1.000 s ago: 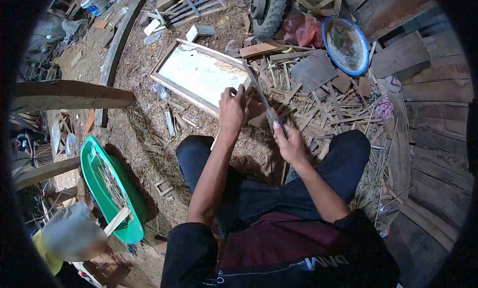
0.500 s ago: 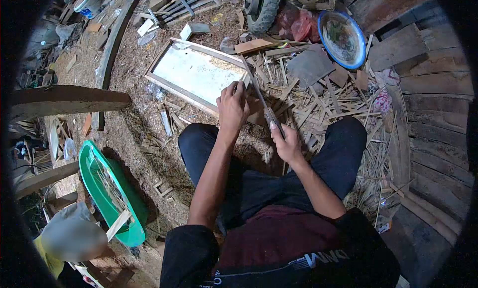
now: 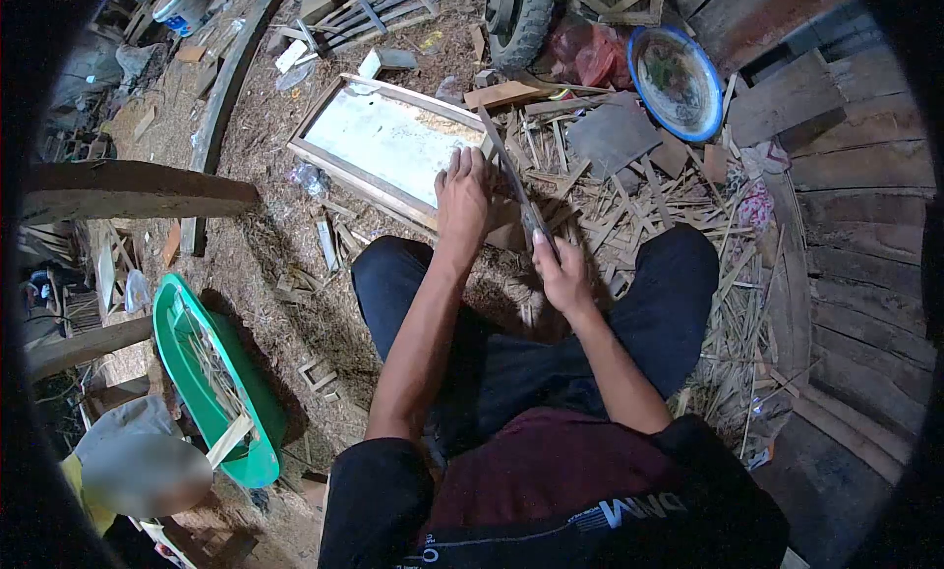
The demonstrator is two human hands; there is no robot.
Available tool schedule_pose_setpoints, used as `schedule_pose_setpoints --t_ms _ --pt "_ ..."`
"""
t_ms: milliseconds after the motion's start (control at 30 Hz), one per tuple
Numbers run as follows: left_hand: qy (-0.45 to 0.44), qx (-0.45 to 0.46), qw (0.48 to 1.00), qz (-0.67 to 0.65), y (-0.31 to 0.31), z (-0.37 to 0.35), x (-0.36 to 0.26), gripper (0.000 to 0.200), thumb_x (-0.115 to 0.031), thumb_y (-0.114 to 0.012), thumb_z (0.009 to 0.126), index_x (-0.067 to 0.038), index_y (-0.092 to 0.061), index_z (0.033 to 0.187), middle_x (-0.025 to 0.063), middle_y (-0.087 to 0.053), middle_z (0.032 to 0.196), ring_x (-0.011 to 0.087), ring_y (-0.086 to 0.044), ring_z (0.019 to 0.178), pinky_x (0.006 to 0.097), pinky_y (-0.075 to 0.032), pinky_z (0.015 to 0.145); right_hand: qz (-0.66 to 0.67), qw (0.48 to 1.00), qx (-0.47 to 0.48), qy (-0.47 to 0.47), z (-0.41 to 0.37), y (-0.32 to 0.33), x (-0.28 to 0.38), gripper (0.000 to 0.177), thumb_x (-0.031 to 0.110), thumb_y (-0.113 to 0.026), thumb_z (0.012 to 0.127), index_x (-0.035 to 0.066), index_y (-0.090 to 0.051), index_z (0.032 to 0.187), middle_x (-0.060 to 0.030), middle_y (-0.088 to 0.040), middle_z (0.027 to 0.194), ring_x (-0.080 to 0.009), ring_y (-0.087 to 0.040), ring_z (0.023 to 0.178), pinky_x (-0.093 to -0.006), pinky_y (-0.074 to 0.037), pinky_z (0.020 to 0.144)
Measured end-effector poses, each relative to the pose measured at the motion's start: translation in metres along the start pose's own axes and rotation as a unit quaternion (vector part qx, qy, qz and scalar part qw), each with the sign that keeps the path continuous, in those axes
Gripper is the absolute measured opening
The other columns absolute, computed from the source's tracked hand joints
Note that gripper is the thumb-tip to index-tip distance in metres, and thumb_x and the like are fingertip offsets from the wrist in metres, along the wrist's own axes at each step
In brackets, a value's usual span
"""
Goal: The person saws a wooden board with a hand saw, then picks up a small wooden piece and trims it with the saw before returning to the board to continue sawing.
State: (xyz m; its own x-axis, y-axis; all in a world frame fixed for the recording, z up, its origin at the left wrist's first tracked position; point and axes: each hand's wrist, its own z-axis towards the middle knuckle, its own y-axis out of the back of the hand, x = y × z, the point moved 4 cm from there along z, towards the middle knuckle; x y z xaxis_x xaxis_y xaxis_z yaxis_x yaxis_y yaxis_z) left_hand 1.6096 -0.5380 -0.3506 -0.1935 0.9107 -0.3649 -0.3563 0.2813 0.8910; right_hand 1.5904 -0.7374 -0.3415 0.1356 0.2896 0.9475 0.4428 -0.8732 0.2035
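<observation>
My right hand [image 3: 563, 277] is wrapped round the handle end of a long, narrow hand saw [image 3: 513, 176]. Its blade points away from me and slants past the right end of a shallow wooden frame with a white panel [image 3: 379, 136]. At that same end, my left hand [image 3: 463, 200] presses down with bent fingers close together, right beside the blade. What lies under its fingertips is hidden, so I cannot tell what they hold. Pale sawdust is scattered on the panel near the blade. The frame lies in front of my knees.
A green tub [image 3: 218, 382] with wood strips stands at left, near another person [image 3: 147, 466]. Wood offcuts [image 3: 639, 215] cover the ground at right. Beyond them lie a blue-rimmed basin [image 3: 675, 82] and a tyre [image 3: 521, 23]. A wooden beam [image 3: 138, 193] juts in from the left.
The saw and my right hand have shifted slightly forward along the blade's line. My left fingers have moved a little and stay at the frame's right end.
</observation>
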Motion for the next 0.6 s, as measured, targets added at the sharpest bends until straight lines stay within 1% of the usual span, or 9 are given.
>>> schedule_pose_setpoints --t_ms 100,133,200,233,300,333,433,533,600 --pt "-0.021 -0.003 0.999 -0.048 0.003 0.005 0.009 0.065 -0.02 -0.073 0.081 0.005 -0.046 0.135 0.0243 -0.059 0.129 0.0422 -0.056 0.119 0.0502 -0.047 0.094 0.011 1.0 0.008 -0.005 0.004 -0.002 0.008 0.046 0.041 -0.054 0.102 0.006 -0.054 0.071 0.0055 -0.046 0.06 -0.0049 -0.04 0.055 -0.0254 -0.031 0.05" --pt "-0.026 -0.001 0.997 -0.069 0.006 0.008 0.009 0.064 -0.019 -0.073 0.081 0.005 -0.046 0.134 0.0247 -0.061 0.125 0.0434 -0.059 0.114 0.0497 -0.049 0.091 0.013 1.0 0.009 -0.002 0.004 -0.002 0.008 0.046 0.04 -0.055 0.102 0.004 -0.055 0.072 0.0039 -0.047 0.06 -0.0065 -0.042 0.056 -0.0281 -0.033 0.052" --pt "0.035 0.031 0.99 -0.13 0.023 0.006 0.0 0.062 -0.018 -0.073 0.08 0.003 -0.048 0.132 0.0252 -0.063 0.119 0.0443 -0.062 0.105 0.0483 -0.052 0.084 0.018 1.0 0.013 0.002 0.001 0.0 0.007 0.045 0.037 -0.056 0.101 0.0 -0.058 0.074 0.0009 -0.049 0.06 -0.0098 -0.045 0.058 -0.0335 -0.038 0.055" --pt "0.064 0.045 0.984 -0.16 0.033 0.008 -0.006 0.061 -0.017 -0.074 0.079 0.002 -0.049 0.131 0.0254 -0.064 0.116 0.0447 -0.064 0.1 0.0476 -0.053 0.08 0.018 1.0 0.005 0.017 0.0 -0.001 0.013 0.045 0.037 -0.055 0.102 0.002 -0.056 0.073 0.0025 -0.048 0.061 -0.0082 -0.043 0.057 -0.031 -0.036 0.053" --pt "0.07 0.026 0.984 -0.161 0.035 0.015 -0.012 0.055 -0.009 -0.07 0.078 0.001 -0.049 0.128 0.0248 -0.064 0.111 0.0438 -0.064 0.097 0.0488 -0.054 0.078 0.017 0.999 -0.011 0.049 0.0 -0.005 0.026 0.044 0.037 -0.054 0.103 0.006 -0.053 0.072 0.0058 -0.045 0.062 -0.005 -0.04 0.056 -0.0259 -0.032 0.051" --pt "0.074 0.019 0.984 -0.162 0.035 0.017 -0.013 0.052 -0.006 -0.068 0.078 0.0 -0.049 0.126 0.0245 -0.064 0.109 0.0434 -0.064 0.096 0.0495 -0.054 0.077 0.021 0.998 -0.018 0.057 0.002 -0.007 0.025 0.043 0.036 -0.054 0.103 0.005 -0.054 0.072 0.0057 -0.046 0.062 -0.0051 -0.04 0.056 -0.026 -0.032 0.051" --pt "0.063 0.064 0.983 -0.158 0.03 0.026 -0.009 0.048 -0.006 -0.066 0.08 0.001 -0.05 0.124 0.024 -0.065 0.106 0.0434 -0.064 0.093 0.0503 -0.053 0.078 0.03 0.996 -0.035 0.072 0.015 -0.009 0.016 0.043 0.034 -0.053 0.103 0.005 -0.054 0.072 0.0051 -0.046 0.062 -0.0055 -0.041 0.055 -0.0264 -0.033 0.051" --pt "0.035 -0.049 0.978 -0.197 0.027 0.021 -0.011 0.031 -0.007 -0.065 0.082 0.002 -0.059 0.111 0.0231 -0.067 0.099 0.0448 -0.064 0.087 0.0504 -0.052 0.076 0.026 0.998 -0.032 0.054 0.018 -0.005 0.013 0.043 0.035 -0.053 0.103 0.004 -0.055 0.072 0.0043 -0.047 0.061 -0.0059 -0.042 0.055 -0.0268 -0.034 0.051" --pt "0.049 -0.078 0.976 -0.197 0.023 0.026 -0.006 0.021 -0.01 -0.064 0.084 0.004 -0.063 0.099 0.0241 -0.067 0.094 0.0453 -0.065 0.085 0.0502 -0.051 0.076 0.009 0.999 -0.023 0.045 0.018 -0.003 0.014 0.044 0.036 -0.054 0.102 0.004 -0.056 0.072 0.0034 -0.049 0.061 -0.0066 -0.044 0.056 -0.0273 -0.035 0.051"
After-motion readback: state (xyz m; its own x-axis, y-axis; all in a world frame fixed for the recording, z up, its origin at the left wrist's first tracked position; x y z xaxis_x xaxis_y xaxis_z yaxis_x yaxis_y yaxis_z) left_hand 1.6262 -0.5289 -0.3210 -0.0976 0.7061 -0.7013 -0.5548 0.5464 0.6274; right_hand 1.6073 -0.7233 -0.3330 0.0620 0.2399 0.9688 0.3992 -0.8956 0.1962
